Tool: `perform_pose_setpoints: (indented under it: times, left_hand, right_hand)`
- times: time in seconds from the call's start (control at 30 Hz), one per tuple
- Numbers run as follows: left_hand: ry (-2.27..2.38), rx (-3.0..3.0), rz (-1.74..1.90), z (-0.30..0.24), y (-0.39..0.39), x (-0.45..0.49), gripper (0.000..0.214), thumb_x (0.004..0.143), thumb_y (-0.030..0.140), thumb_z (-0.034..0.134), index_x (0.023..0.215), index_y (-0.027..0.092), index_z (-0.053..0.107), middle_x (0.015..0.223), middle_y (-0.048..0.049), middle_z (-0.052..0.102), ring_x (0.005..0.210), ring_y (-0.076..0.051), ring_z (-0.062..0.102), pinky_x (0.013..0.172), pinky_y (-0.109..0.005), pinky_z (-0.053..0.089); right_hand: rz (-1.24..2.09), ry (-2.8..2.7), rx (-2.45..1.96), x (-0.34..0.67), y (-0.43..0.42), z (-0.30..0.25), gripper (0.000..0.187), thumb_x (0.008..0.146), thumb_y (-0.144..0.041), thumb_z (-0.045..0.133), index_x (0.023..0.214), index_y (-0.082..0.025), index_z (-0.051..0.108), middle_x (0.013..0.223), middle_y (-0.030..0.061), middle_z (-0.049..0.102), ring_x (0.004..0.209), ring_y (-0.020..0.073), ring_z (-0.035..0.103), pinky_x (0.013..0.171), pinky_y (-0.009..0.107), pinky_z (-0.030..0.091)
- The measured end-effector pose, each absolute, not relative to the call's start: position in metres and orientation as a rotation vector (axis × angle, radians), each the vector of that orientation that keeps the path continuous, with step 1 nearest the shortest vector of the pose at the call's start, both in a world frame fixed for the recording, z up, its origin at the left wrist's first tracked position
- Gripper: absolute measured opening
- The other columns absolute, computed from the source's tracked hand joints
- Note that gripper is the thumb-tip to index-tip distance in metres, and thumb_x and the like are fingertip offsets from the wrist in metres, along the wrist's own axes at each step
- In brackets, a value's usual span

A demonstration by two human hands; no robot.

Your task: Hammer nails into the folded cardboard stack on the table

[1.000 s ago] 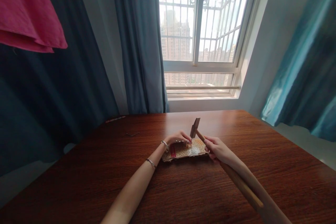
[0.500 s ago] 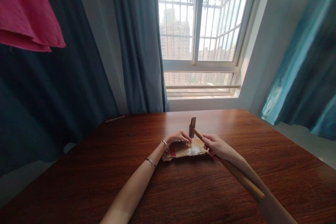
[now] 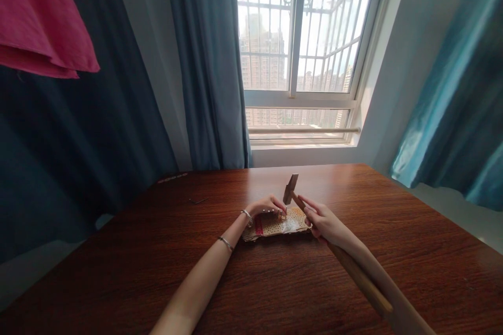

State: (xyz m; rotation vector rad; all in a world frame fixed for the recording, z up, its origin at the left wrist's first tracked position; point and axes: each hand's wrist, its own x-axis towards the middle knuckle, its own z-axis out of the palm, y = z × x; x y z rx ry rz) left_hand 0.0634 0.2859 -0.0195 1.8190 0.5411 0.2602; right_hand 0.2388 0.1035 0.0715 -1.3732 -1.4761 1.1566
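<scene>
My right hand [image 3: 324, 222] is wrapped round the wooden handle of a hammer [image 3: 291, 189], whose metal head is tilted just above my left fingertips. My left hand [image 3: 267, 205] is closed in a pinch over a flat board [image 3: 271, 226] dotted with small holes, with a reddish strip near its left end and ragged edges. Between thumb and forefinger it steadies a thin upright nail [image 3: 286, 213]. Several other small nails [image 3: 280, 214] stand in the board close by; the fingers partly hide them. A bracelet and a dark band circle my left wrist and forearm.
Everything rests on a brown wood-grain table [image 3: 251, 282]. A thin dark bent piece [image 3: 198, 200] lies to the left, and a pale strip [image 3: 173, 178] is at the far left edge. Beyond are a barred window [image 3: 293, 63], blue curtains [image 3: 212, 73] and a hanging pink cloth [image 3: 43, 21].
The hammer head has tilted back, its top leaning right, and lifted slightly off the nail. My right hand has turned a little with it; my left hand stays in place.
</scene>
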Motion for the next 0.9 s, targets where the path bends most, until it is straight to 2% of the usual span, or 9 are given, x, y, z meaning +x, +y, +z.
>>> perform_pose_setpoints:
  times: [0.13,0.3,0.43,0.6,0.77,0.9]
  left_hand:
    - [0.538,1.808,0.26,-0.015,0.281,0.063,0.024,0.06,0.028,0.07,0.076,0.01,0.071,0.068,-0.0063,0.067,0.062,-0.013,0.056,0.058,-0.021,0.039]
    - [0.532,1.79,0.251,-0.014,0.281,0.063,0.025,0.059,0.028,0.071,0.076,0.009,0.071,0.067,-0.0058,0.066,0.061,-0.012,0.056,0.058,-0.021,0.039]
    - [0.535,1.817,0.233,-0.016,0.283,0.063,0.027,0.059,0.031,0.071,0.076,0.01,0.071,0.065,-0.0046,0.065,0.058,-0.011,0.054,0.056,-0.02,0.037]
    - [0.508,1.848,0.244,-0.02,0.287,0.063,0.029,0.06,0.034,0.071,0.077,0.01,0.071,0.069,-0.0064,0.066,0.062,-0.013,0.056,0.059,-0.021,0.039]
    - [0.52,1.853,0.219,-0.021,0.287,0.062,0.027,0.062,0.032,0.07,0.078,0.011,0.071,0.068,-0.0058,0.067,0.06,-0.013,0.056,0.057,-0.02,0.038]
    - [0.504,1.855,0.22,-0.019,0.286,0.062,0.027,0.063,0.032,0.069,0.079,0.01,0.071,0.069,-0.0073,0.067,0.063,-0.013,0.057,0.058,-0.021,0.039]
  right_hand:
    - [1.156,-1.479,-1.393,0.238,0.104,0.07,0.055,0.081,-0.041,0.042,0.132,-0.021,0.036,0.057,-0.0056,0.043,0.033,0.0033,0.036,0.029,0.015,0.03]
    - [1.134,-1.466,-1.356,0.24,0.106,0.065,0.052,0.084,-0.039,0.038,0.133,-0.025,0.031,0.059,-0.0059,0.043,0.032,0.0039,0.038,0.027,0.016,0.028]
    - [1.184,-1.491,-1.38,0.241,0.108,0.062,0.052,0.084,-0.037,0.039,0.133,-0.022,0.033,0.056,-0.0062,0.042,0.032,0.0037,0.037,0.028,0.015,0.029]
    - [1.168,-1.439,-1.41,0.238,0.106,0.068,0.053,0.083,-0.039,0.04,0.134,-0.025,0.031,0.059,-0.0055,0.044,0.033,0.0032,0.036,0.028,0.015,0.03]
    - [1.192,-1.463,-1.48,0.235,0.104,0.073,0.054,0.083,-0.038,0.041,0.134,-0.023,0.032,0.058,-0.0049,0.045,0.034,0.0037,0.037,0.028,0.014,0.031]
    - [1.165,-1.481,-1.394,0.237,0.105,0.069,0.052,0.083,-0.04,0.039,0.133,-0.026,0.032,0.061,-0.0052,0.043,0.033,0.0036,0.039,0.025,0.014,0.03]
